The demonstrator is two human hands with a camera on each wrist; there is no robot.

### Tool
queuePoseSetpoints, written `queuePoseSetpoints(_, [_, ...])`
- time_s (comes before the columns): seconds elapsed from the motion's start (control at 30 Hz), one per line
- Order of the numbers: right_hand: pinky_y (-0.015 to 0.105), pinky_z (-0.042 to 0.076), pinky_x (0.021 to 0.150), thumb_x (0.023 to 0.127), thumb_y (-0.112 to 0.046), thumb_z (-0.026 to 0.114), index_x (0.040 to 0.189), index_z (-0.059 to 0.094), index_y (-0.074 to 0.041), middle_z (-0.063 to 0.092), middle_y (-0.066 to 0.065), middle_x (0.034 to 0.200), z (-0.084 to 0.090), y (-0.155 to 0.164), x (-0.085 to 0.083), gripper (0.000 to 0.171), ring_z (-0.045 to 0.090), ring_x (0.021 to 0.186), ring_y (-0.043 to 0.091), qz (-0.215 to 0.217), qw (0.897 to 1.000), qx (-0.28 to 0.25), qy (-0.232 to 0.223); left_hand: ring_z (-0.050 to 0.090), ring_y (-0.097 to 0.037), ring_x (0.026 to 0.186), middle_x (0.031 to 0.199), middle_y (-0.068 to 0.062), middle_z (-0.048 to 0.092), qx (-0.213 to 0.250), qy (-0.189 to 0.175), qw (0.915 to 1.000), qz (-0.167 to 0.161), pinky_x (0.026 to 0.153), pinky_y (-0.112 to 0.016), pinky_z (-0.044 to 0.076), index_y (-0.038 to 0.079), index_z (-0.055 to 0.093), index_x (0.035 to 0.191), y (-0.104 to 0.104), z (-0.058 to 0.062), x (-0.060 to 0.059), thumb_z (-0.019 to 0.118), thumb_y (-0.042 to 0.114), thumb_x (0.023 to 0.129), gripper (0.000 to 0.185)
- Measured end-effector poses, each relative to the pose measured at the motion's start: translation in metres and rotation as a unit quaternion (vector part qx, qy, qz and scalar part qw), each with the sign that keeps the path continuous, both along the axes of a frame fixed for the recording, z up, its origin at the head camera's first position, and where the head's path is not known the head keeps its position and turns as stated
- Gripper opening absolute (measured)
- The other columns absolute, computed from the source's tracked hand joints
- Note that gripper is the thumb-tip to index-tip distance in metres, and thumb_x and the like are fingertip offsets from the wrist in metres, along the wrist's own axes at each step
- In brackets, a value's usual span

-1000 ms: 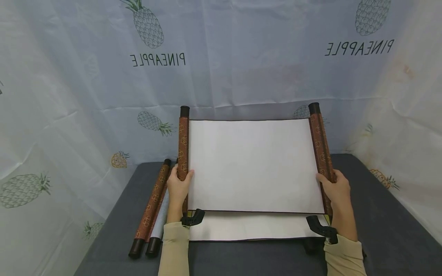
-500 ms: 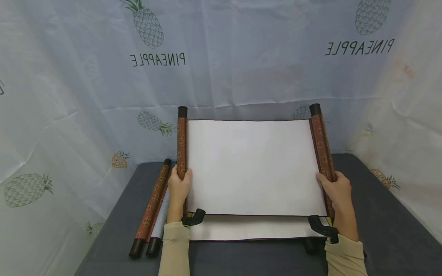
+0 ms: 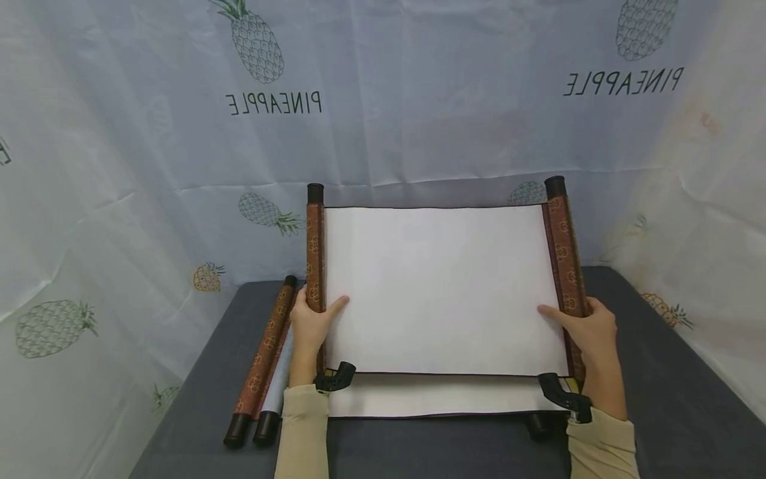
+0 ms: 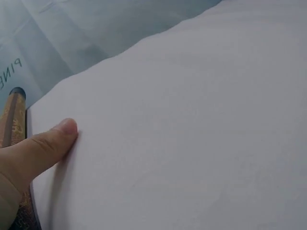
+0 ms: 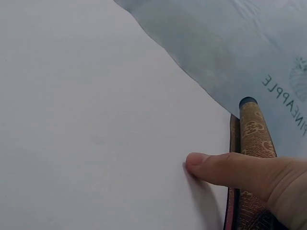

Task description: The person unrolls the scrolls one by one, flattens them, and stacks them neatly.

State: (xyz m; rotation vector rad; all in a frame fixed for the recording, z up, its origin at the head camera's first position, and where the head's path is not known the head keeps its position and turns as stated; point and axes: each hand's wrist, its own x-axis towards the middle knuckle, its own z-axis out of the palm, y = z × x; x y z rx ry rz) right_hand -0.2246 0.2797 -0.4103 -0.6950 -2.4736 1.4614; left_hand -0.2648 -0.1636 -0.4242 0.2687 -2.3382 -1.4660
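A hanging scroll with a blank white sheet (image 3: 439, 286) is stretched between two brown, gold-patterned rollers with dark end caps. My left hand (image 3: 308, 332) grips the left roller (image 3: 314, 249), its thumb reaching over the sheet's edge. At the other side my right hand (image 3: 591, 331) holds the right roller (image 3: 565, 259), which leans slightly, and its thumb also points inward across the paper. In both wrist views the thumb (image 4: 48, 146) and the opposite thumb (image 5: 225, 167) cast shadows on the white surface. The other fingers are mostly hidden behind the rollers.
Under the raised sheet, a lower white strip (image 3: 439, 396) shows above the dark grey table (image 3: 431, 449). To the left lie rolled scrolls, a brown one (image 3: 266, 359) and a pale blue one (image 3: 280, 379). Pineapple-print curtains (image 3: 419, 120) enclose the table behind and at the sides.
My right hand and its roller have shifted a little to the right, widening the sheet. The sheet's lower edge has dropped slightly. Both thumbs now stretch farther inward over the paper.
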Motion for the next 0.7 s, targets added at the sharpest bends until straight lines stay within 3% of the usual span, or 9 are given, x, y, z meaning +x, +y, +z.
queuePoseSetpoints(0.17, [0.063,0.025,0.114,0.084,-0.035,0.071,0.153,0.006,0.003,0.008,0.029,0.160,0.0003,0.0031,0.0023,0.102,0.016,0.146,0.049,-0.013,1.000,-0.004,0.015,0.034,-0.042,0.142,0.153,-0.027,0.034,-0.001,0.020,0.9998,0.000,0.112,-0.057,0.035,-0.004,0.030,0.147,-0.0009,0.0019,0.0009,0.082,0.038,0.074,0.099])
queuePoseSetpoints(0.4, [0.061,0.038,0.102,0.088,-0.029,0.067,0.144,0.032,0.010,0.040,0.034,0.141,-0.0013,0.0031,0.0048,0.077,0.042,0.124,0.046,-0.030,0.997,0.017,0.063,0.038,-0.045,0.137,0.148,-0.030,0.039,-0.011,0.046,0.9989,0.010,0.108,-0.058,0.038,-0.008,0.036,0.143,-0.0010,0.0029,0.0022,0.082,0.028,0.076,0.089])
queuePoseSetpoints(0.63, [0.063,0.037,0.103,0.089,-0.031,0.064,0.142,0.032,0.011,0.037,0.036,0.143,-0.0010,0.0054,0.0040,0.075,0.037,0.129,0.049,-0.034,0.997,0.026,0.070,0.042,-0.047,0.134,0.144,-0.032,0.043,0.001,0.092,0.9955,0.022,0.106,-0.059,0.039,-0.010,0.040,0.139,-0.0029,0.0026,0.0028,0.080,0.019,0.078,0.079])
queuePoseSetpoints(0.7, [0.057,0.045,0.093,0.089,-0.030,0.065,0.138,0.036,0.012,0.042,0.036,0.137,-0.0011,0.0066,0.0044,0.071,0.044,0.119,0.046,-0.032,0.995,0.044,0.079,0.042,-0.048,0.133,0.144,-0.032,0.043,0.006,0.100,0.9948,0.023,0.106,-0.059,0.039,-0.009,0.041,0.138,-0.0030,0.0032,0.0029,0.079,0.018,0.079,0.076])
